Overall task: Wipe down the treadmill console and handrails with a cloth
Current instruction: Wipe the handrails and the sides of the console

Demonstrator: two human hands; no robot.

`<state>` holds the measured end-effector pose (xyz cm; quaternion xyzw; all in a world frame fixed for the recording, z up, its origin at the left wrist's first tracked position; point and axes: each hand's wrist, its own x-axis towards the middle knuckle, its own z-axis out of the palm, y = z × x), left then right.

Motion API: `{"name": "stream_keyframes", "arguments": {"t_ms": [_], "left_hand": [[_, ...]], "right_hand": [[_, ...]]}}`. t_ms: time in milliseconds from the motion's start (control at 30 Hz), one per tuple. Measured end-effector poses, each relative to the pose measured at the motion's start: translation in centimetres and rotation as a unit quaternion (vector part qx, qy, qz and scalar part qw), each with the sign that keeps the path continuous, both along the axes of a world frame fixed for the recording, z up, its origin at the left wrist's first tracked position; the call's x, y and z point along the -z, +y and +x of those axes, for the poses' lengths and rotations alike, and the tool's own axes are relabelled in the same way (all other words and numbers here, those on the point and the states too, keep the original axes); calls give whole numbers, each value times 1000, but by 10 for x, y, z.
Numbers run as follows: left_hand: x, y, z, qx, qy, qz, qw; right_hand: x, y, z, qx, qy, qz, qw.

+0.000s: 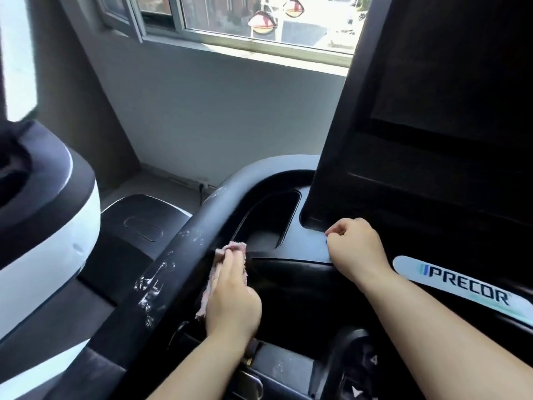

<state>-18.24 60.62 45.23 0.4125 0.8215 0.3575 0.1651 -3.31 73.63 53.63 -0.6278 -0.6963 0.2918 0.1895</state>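
A black treadmill console [288, 278] fills the lower right, with a dark screen panel [432, 111] rising above it. Its thick black left handrail [178, 255] curves up from the lower left and shows white worn patches. My left hand [230, 295] lies flat with straight fingers on a pink cloth [230, 247], pressing it against the inner side of the handrail beside a recessed tray [268, 223]. My right hand [354, 246] rests on the console ledge below the screen, its fingers curled under; nothing shows in it.
A white strip with the PRECOR logo [467, 287] runs along the console at right. Control buttons [363, 376] sit at the bottom. A second machine with a white and black console [43, 226] stands at left. A grey wall and a window [259, 21] are beyond.
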Motion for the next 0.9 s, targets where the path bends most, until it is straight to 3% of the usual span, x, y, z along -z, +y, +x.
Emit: {"name": "stream_keyframes", "arguments": {"t_ms": [100, 233, 333, 433, 500, 567, 667, 733, 800, 900], "left_hand": [[-11, 10, 32, 0, -63, 58, 996], [-13, -13, 39, 80, -62, 59, 993], [-2, -31, 27, -11, 7, -2, 1000], [-5, -19, 37, -119, -7, 9, 993], [-15, -2, 51, -132, -5, 44, 990], [-23, 2, 62, -73, 22, 45, 996], [-26, -7, 43, 50, 81, -16, 995], [-29, -9, 11, 31, 117, -107, 987], [-33, -5, -11, 12, 209, -200, 957], [-30, -7, -2, 2, 267, -262, 927]], "right_hand": [[-3, 1, 9, -34, 15, -6, 999], [-1, -5, 16, -79, 15, 20, 997], [3, -8, 19, -99, 9, 42, 994], [5, -9, 22, -121, 3, 65, 991], [5, -11, 22, -139, -6, 72, 988], [6, -12, 22, -151, -20, 74, 986], [8, -11, 21, -159, -43, 81, 983], [9, -12, 20, -161, -52, 84, 982], [9, -12, 18, -160, -66, 87, 981], [10, -13, 18, -170, -95, 107, 975]]}}
